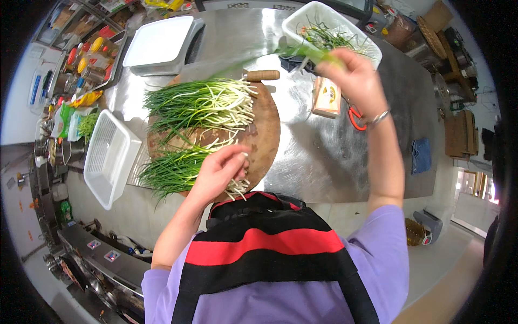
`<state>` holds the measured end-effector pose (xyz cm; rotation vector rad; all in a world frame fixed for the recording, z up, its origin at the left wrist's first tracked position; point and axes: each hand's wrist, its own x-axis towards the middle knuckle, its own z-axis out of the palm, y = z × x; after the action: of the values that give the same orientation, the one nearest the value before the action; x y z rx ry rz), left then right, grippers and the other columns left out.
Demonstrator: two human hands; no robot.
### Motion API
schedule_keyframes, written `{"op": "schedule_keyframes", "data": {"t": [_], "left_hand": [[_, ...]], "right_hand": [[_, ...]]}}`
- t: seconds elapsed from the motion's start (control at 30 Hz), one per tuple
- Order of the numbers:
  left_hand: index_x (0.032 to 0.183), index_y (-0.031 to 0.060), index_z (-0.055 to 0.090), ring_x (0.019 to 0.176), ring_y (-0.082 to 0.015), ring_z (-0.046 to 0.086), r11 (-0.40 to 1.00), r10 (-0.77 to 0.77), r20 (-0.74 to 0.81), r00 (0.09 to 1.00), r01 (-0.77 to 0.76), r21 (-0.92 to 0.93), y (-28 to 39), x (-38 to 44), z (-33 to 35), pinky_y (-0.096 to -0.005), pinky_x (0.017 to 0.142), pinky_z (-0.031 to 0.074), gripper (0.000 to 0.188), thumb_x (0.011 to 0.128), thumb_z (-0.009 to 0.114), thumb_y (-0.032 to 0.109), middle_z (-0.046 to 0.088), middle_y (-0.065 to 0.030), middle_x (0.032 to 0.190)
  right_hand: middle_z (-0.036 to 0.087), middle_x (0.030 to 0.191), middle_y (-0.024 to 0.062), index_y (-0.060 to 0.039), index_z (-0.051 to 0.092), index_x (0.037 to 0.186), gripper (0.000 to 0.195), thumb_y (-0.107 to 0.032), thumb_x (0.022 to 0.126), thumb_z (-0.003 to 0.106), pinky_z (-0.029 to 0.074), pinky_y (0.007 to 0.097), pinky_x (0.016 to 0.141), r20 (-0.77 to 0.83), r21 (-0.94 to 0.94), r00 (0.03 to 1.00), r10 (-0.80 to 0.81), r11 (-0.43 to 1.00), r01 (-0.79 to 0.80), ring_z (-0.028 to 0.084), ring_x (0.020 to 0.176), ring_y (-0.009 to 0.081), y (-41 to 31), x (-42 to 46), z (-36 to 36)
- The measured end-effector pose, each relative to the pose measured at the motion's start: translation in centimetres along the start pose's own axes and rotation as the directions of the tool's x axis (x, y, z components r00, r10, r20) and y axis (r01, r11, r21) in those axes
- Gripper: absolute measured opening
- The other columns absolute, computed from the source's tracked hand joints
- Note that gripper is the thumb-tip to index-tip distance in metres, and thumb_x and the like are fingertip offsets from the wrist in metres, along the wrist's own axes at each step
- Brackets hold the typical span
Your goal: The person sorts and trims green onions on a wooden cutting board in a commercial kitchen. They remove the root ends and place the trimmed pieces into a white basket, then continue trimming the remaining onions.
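On a round wooden chopping board (267, 129) lie two bunches of thin green onions, a larger upper one (194, 103) and a lower one (174, 168). My left hand (222, 170) is over the white ends of the lower bunch, its fingers curled; whether they grip anything is unclear. Off to the right, my right hand (356, 79) holds a motion-blurred green stalk (311, 52) near the white bin (293, 26), which contains loose greens (327, 36). A knife with a wooden handle (261, 75) rests at the board's top edge.
A wrapped packet (326, 97) and red-orange scissor handles (356, 119) lie below the bin. White-lidded containers (160, 42) stand at the upper left, a white plastic basket (109, 162) at the board's left. A folded blue cloth (421, 156) is on the steel table's right.
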<state>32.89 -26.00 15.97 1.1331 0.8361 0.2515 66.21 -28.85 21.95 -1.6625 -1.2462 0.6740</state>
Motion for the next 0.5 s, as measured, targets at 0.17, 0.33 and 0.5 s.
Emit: {"op": "schedule_keyframes", "data": {"t": [0.17, 0.33, 0.5], "left_hand": [[0.114, 0.0002, 0.061, 0.069, -0.007, 0.054, 1.0, -0.023, 0.032, 0.999, 0.023, -0.008, -1.2, -0.2, -1.5, -0.0215, 0.064, 0.046, 0.021, 0.098, 0.052, 0.011, 0.06, -0.0013, 0.082], [0.115, 0.0016, 0.062, 0.07, -0.0071, 0.054, 0.999, -0.029, 0.031, 0.999, 0.03, -0.03, -1.7, -0.3, -2.4, -0.0211, 0.065, 0.046, 0.022, 0.098, 0.052, 0.011, 0.061, -0.0013, 0.084], [0.124, 0.0, 0.057, 0.071, -0.007, 0.052, 0.997, 0.057, 0.008, 0.998, -0.057, -0.054, -0.9, 0.0, -3.2, -0.0214, 0.065, 0.045, 0.029, 0.098, 0.053, 0.011, 0.061, -0.0013, 0.087]], "right_hand": [[0.07, 0.098, 0.0184, -0.0014, 0.067, 0.109, 0.042, -0.03, 0.079, 0.072, 0.053, 0.037, 0.08, -0.057, -0.824, 0.975, -0.216, 0.561, 0.076, 0.069, 0.09, 0.0268, 3.4, 9.0, -10.2], [0.069, 0.094, 0.0197, -0.0058, 0.07, 0.103, 0.034, -0.032, 0.081, 0.068, 0.051, 0.0452, 0.083, -0.026, -0.905, 0.991, -0.128, 0.425, 0.031, 0.065, 0.092, 0.0368, 7.3, 14.1, -10.7], [0.057, 0.061, 0.0008, -0.0038, 0.069, 0.09, 0.035, -0.039, 0.088, 0.067, 0.043, 0.0284, 0.052, 0.004, -0.443, 1.0, 0.017, 0.897, -0.013, 0.051, 0.054, 0.0086, 3.6, 10.7, -2.2]]}}
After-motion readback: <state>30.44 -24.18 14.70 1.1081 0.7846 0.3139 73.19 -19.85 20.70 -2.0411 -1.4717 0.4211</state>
